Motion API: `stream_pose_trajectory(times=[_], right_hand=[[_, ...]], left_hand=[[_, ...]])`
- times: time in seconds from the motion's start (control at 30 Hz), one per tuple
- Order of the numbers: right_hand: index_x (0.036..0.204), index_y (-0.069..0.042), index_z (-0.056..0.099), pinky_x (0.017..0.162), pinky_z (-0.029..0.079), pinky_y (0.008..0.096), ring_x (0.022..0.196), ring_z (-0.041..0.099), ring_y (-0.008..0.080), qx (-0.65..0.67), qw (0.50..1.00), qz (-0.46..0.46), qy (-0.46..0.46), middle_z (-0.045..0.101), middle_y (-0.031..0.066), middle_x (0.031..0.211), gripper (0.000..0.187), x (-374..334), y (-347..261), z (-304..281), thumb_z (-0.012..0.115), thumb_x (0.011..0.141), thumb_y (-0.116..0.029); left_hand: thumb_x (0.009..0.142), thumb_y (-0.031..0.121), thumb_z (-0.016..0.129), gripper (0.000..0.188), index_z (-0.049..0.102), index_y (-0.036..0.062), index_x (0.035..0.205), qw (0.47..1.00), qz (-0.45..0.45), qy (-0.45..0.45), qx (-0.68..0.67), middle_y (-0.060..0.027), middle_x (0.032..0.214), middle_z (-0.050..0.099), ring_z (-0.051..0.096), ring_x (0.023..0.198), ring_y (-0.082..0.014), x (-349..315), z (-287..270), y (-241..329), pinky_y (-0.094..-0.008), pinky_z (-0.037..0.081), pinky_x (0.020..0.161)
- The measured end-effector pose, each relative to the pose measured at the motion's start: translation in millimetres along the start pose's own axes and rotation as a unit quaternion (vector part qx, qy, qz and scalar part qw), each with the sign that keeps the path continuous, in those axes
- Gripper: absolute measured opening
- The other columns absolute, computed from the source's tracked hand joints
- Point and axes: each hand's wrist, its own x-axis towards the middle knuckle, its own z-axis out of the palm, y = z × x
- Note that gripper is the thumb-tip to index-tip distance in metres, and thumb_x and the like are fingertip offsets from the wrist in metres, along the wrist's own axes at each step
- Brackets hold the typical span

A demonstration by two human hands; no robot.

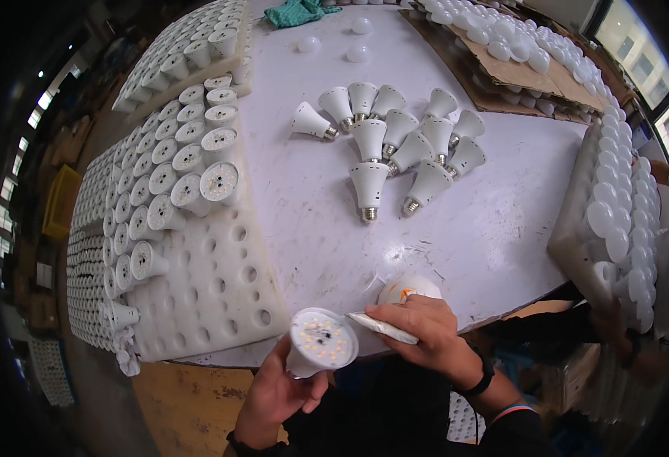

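My left hand point(283, 388) is wrapped round the body of an LED bulb point(324, 340) with no dome on it. Its round board with small yellow chips is tilted up. In my right hand point(426, 327) is a flat white pouch point(384, 327) with a narrow tip, gripped between thumb and fingers. That tip is at the bulb's rim; whether it touches is hard to tell. Just behind my right hand is a round white object point(409, 288) with an orange mark, partly hidden by the fingers.
Several white bulb bodies point(369, 186) lie and stand mid-table. At left, foam trays point(235, 293) with holes hold rows of open bulbs point(220, 181). White domes point(521, 46) cover cardboard at the back right; more domes point(616, 244) line the right side, near another person's arm point(647, 358).
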Motion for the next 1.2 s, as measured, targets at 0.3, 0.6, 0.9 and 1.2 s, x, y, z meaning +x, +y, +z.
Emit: stream_pose_trajectory(times=[0.3,0.6,0.9,1.2], right_hand=[[0.104,-0.007,0.059,0.041,0.031,0.0239,0.043,0.036,0.0122,-0.04,0.998,-0.039,-0.042,0.039,-0.0018,0.052,0.051,-4.2,4.8,5.3,0.074,0.056,-0.017],[0.099,-0.005,0.062,0.041,0.033,0.0249,0.043,0.039,0.0122,-0.047,0.996,-0.043,-0.065,0.04,-0.002,0.051,0.042,-1.2,-3.0,9.6,0.071,0.058,-0.012],[0.099,-0.006,0.062,0.04,0.033,0.0243,0.043,0.038,0.0111,-0.051,0.995,-0.052,-0.07,0.041,-0.0029,0.051,0.042,1.6,-4.3,11.1,0.071,0.058,-0.011],[0.1,-0.007,0.062,0.04,0.033,0.0237,0.042,0.037,0.011,-0.048,0.995,-0.051,-0.069,0.041,-0.0033,0.051,0.042,0.8,-4.1,10.5,0.07,0.059,-0.011]], left_hand=[[0.09,0.042,0.029,0.046,0.046,0.0022,0.105,0.988,-0.108,0.093,-0.065,-0.0139,0.067,0.057,0.05,0.039,-0.0171,5.2,2.6,-2.3,-0.0254,0.039,0.03],[0.09,0.041,0.03,0.048,0.046,-0.0016,0.106,0.985,-0.116,0.129,0.015,-0.0143,0.065,0.057,0.05,0.037,-0.0186,4.7,-1.2,2.0,-0.0254,0.037,0.028],[0.091,0.038,0.029,0.046,0.045,-0.0023,0.107,0.984,-0.119,0.127,0.037,-0.0145,0.065,0.056,0.05,0.038,-0.0188,4.0,-1.9,4.2,-0.0258,0.038,0.03],[0.09,0.038,0.031,0.046,0.046,-0.0021,0.105,0.983,-0.117,0.129,0.059,-0.0139,0.064,0.056,0.051,0.039,-0.018,4.3,-1.3,4.8,-0.0252,0.038,0.031]])
